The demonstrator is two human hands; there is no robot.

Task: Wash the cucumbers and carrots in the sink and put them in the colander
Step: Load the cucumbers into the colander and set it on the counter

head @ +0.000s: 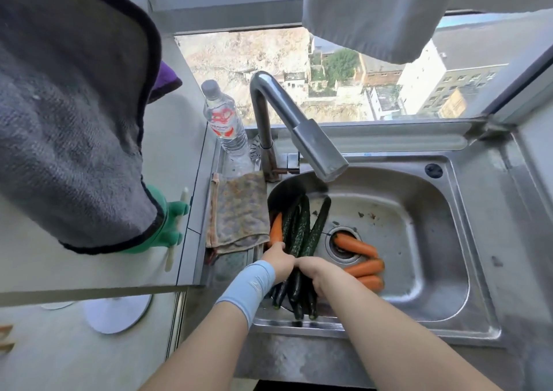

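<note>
Left hand (pixel 280 261) and right hand (pixel 317 271): fingers clamped side by side round the bundle of cucumbers (pixel 302 226). Fingertips are hidden beneath it, and the cucumber count is hard to make out. The bundle lies in the sink (pixel 419 241). A single carrot (pixel 276 226) touches the left fingers; grip on it unclear. Three carrots (pixel 363 266) lie just right of the right fingers, by the drain. Beyond the fingers: tap (pixel 299 127), bottle (pixel 223 118) with red label, writing illegible.
</note>
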